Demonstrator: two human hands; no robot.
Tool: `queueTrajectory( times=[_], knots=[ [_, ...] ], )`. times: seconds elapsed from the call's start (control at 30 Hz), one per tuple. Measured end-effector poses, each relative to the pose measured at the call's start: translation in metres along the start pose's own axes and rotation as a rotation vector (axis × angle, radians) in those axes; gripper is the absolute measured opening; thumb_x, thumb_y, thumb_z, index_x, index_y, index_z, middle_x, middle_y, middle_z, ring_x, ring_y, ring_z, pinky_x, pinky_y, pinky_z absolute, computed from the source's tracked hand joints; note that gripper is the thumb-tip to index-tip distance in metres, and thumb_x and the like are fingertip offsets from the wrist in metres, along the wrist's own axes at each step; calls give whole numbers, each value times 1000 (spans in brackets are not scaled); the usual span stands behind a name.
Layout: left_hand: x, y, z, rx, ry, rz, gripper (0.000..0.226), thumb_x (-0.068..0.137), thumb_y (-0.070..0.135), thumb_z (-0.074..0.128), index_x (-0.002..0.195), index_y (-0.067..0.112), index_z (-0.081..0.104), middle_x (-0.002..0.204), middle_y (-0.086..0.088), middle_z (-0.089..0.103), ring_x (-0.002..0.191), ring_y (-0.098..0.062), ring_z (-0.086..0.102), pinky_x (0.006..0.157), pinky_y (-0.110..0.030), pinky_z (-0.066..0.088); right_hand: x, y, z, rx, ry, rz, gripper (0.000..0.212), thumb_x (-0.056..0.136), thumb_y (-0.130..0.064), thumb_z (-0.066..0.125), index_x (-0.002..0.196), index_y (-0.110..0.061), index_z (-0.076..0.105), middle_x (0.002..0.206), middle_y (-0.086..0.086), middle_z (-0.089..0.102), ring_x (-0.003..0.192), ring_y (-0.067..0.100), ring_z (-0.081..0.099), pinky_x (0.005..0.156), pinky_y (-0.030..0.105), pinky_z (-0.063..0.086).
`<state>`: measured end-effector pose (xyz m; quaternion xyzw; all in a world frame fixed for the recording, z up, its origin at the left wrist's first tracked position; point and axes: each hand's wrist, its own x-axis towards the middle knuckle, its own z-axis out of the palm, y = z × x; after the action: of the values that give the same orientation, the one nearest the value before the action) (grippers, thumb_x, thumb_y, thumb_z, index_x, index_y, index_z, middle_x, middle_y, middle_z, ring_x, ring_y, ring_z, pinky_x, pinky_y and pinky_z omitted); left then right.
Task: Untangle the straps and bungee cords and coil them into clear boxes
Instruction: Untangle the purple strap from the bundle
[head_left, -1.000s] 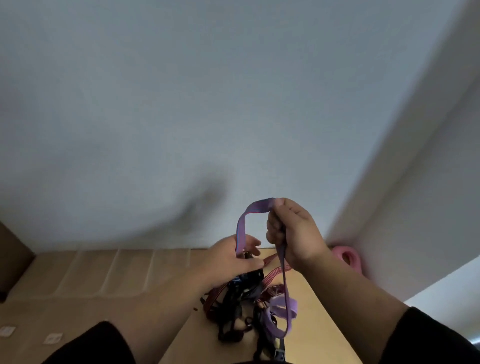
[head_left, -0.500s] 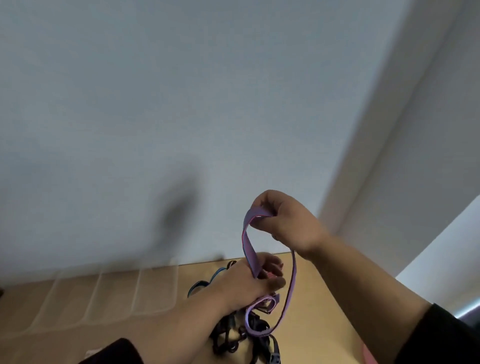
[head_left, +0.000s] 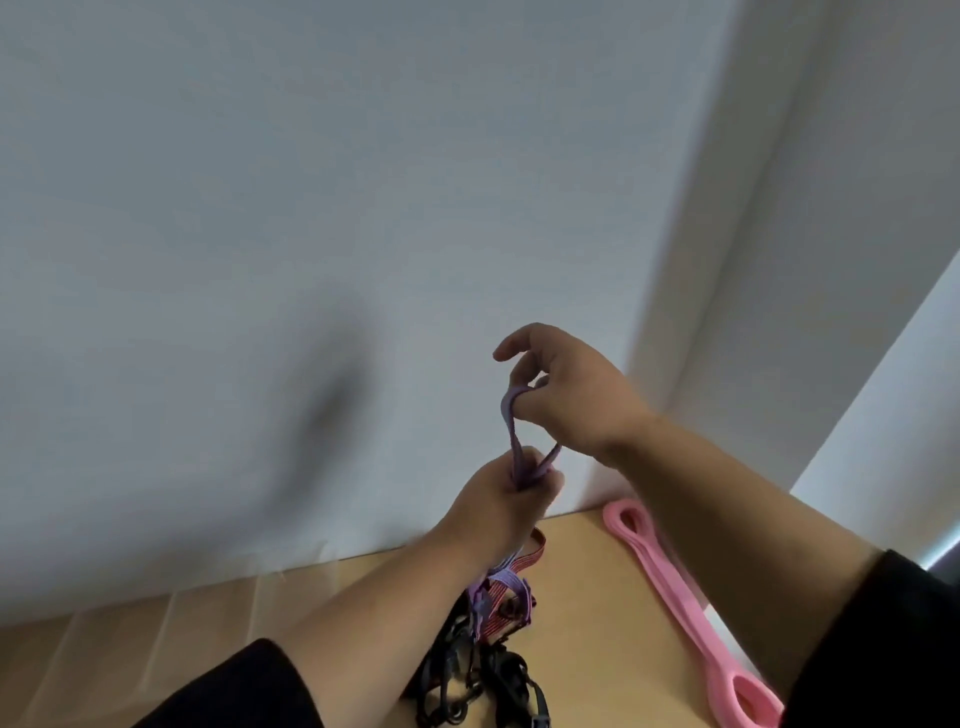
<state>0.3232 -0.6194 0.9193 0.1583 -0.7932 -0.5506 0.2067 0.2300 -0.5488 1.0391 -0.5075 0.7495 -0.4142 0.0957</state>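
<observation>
A purple strap (head_left: 514, 441) forms a small loop held up in front of the wall. My right hand (head_left: 566, 395) pinches the top of the loop, index finger raised. Below it, my left hand (head_left: 501, 501) is closed around the gathered lower part of the strap. More purple strap hangs down to a tangle (head_left: 483, 660) of red-striped and black cords on the wooden table (head_left: 587, 613). The clear boxes (head_left: 156, 639) are faintly visible at the left against the wall.
A pink elastic band (head_left: 680, 603) lies stretched along the table's right side, near the wall corner. The grey wall (head_left: 311, 260) stands right behind the table. My dark sleeves cover the lower corners.
The purple loop has become smaller as my hands came closer together. The view has swung right, and the pink band now shows in full.
</observation>
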Motion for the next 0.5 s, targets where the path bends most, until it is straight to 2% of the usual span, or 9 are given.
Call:
queueTrajectory(
  times=[0.07,0.13,0.2,0.27,0.3,0.33,0.4,0.43,0.5],
  knots=[
    [0,-8,-1,111,42,-13,26,94,40,47,77,21,45,60,14,46,56,-2,40,60,-23,37,0,-3,-13,-64,-6,42,52,79,-3,65,114,-40,55,95,-12,60,66,7,60,47,12,42],
    [-1,-18,-4,189,46,-19,28,97,37,44,73,22,42,60,13,43,55,-5,37,60,-26,36,-1,-9,-24,-285,-115,52,64,79,0,62,126,-41,49,101,-14,53,67,6,57,44,13,42],
    [-1,-25,-6,226,35,-12,29,99,34,44,78,14,42,64,8,42,57,-9,35,60,-29,36,1,-15,-31,-601,-218,-6,68,80,0,59,134,-38,47,101,-14,50,76,7,57,49,18,45],
    [0,-28,-6,218,42,-13,30,99,34,43,78,14,40,63,7,40,55,-10,34,57,-26,34,2,-16,-36,-706,-145,-59,63,80,-2,60,131,-37,51,97,-13,53,79,6,57,55,21,46],
    [1,-28,-6,193,56,-19,30,98,36,43,74,18,37,60,11,37,53,-9,33,54,-24,32,2,-12,-38,-600,-38,-49,58,79,-4,63,125,-38,54,93,-13,54,74,5,58,52,20,46],
    [2,-27,-5,160,77,-31,31,97,38,43,71,22,34,58,12,35,52,-7,32,51,-21,31,1,-7,-37,-377,90,-11,54,78,-5,66,119,-38,56,89,-11,56,69,5,60,50,19,48],
    [2,-28,-3,88,125,-41,33,96,40,44,68,27,33,57,13,33,53,-6,30,49,-17,29,-4,2,-22,232,275,131,48,79,-6,72,116,-31,55,91,-1,57,64,15,65,55,25,58],
    [1,-30,-2,42,145,-37,33,96,41,46,69,25,34,58,14,32,54,-6,30,50,-16,30,-8,6,-11,446,302,229,45,82,-11,76,119,-26,54,93,4,59,61,17,66,61,36,63],
    [-1,-35,1,-46,166,-34,35,96,42,50,70,24,35,59,14,33,57,-7,30,53,-17,31,-15,19,12,548,245,390,33,91,-30,74,115,-18,56,85,7,62,52,17,62,71,53,63]
  ],
)
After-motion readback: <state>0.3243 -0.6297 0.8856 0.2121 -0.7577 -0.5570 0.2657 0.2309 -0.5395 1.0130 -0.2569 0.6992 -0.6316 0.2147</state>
